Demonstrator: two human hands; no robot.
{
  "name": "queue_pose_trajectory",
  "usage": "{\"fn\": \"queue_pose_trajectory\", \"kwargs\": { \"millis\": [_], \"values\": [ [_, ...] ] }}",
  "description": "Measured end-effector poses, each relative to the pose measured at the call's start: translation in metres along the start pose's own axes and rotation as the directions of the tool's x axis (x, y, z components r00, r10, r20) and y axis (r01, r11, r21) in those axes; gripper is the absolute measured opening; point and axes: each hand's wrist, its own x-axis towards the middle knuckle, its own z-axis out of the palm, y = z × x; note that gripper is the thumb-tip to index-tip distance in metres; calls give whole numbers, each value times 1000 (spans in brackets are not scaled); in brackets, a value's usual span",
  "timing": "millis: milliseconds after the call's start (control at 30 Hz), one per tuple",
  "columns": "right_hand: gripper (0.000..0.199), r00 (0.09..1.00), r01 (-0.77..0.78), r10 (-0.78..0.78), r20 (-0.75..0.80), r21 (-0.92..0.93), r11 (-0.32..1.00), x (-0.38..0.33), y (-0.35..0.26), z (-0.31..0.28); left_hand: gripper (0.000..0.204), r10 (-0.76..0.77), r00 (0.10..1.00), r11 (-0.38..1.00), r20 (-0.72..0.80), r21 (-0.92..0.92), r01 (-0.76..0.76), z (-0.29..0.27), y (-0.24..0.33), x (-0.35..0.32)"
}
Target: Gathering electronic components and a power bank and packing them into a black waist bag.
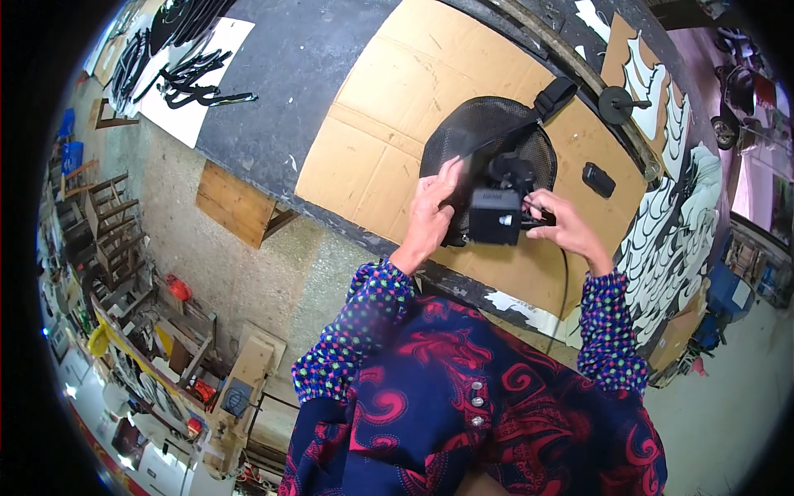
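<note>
A rounded black mesh piece [475,124], with a webbing strap and buckle [552,99] at its upper right, lies on a cardboard sheet [364,124]. At its left edge rests my left hand [432,208], fingers stretched out over the mesh. A black boxy device [495,217] with a dark mount above it covers the lower part of the mesh from view. My right hand [562,225] is at the device's right side, thumb and fingers curled together around a small dark part I cannot make out. A thin black cable [566,277] runs down beside that hand.
On the cardboard's right lies a small black object [598,179]. A metal bar [571,58] crosses the far side near a round black disc [615,105]. Stacked white cut pieces [674,223] cover the right; black strips [194,83] lie far left. A wooden stool [236,202] stands below the table edge.
</note>
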Motion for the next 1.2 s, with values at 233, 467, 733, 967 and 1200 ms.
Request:
{"fn": "queue_pose_trajectory", "kwargs": {
  "millis": [233,467,733,967,1200],
  "values": [
    [35,953,262,-300,-36,-399,879,35,-8,-15,79,-26,999,1000,47,9,26,-3,1,-3],
    [24,974,228,-199,111,-534,814,55,5,-24,77,33,997,999,67,17,-34,2,-1,-5],
    [29,923,377,-244,299,-563,736,65,-3,-23,77,-18,999,1000,46,-7,18,-2,-1,-6],
    [21,947,180,-319,45,-895,407,58,16,38,77,103,995,985,18,134,-104,9,-2,-8],
    [59,936,45,-296,-188,-773,633,35,12,31,76,127,991,958,39,254,-133,5,4,-15]
  ]
}}
